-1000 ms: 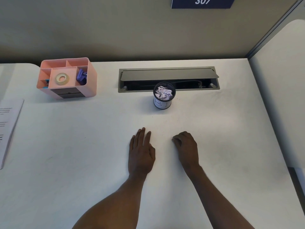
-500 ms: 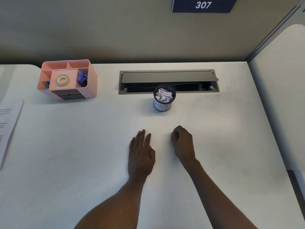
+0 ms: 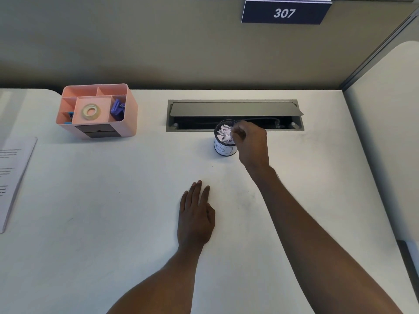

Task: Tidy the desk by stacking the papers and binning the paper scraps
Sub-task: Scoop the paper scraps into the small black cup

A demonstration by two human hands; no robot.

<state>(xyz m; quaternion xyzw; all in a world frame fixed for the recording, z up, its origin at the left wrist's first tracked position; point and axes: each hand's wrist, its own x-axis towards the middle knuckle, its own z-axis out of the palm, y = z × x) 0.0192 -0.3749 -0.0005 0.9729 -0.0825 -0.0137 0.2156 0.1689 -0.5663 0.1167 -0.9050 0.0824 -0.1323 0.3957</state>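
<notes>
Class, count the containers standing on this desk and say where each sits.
2: the pink organiser at back left, and the small scrap-filled bin at back centre, partly behind the right hand.

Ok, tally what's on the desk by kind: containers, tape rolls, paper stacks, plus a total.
Containers: 2, the pink organiser and the scrap bin
Tape rolls: 1, in the organiser
Paper stacks: 1, at the left edge
Total: 4

R grip [image 3: 248,141] over bin [image 3: 223,151], contact unclear
</notes>
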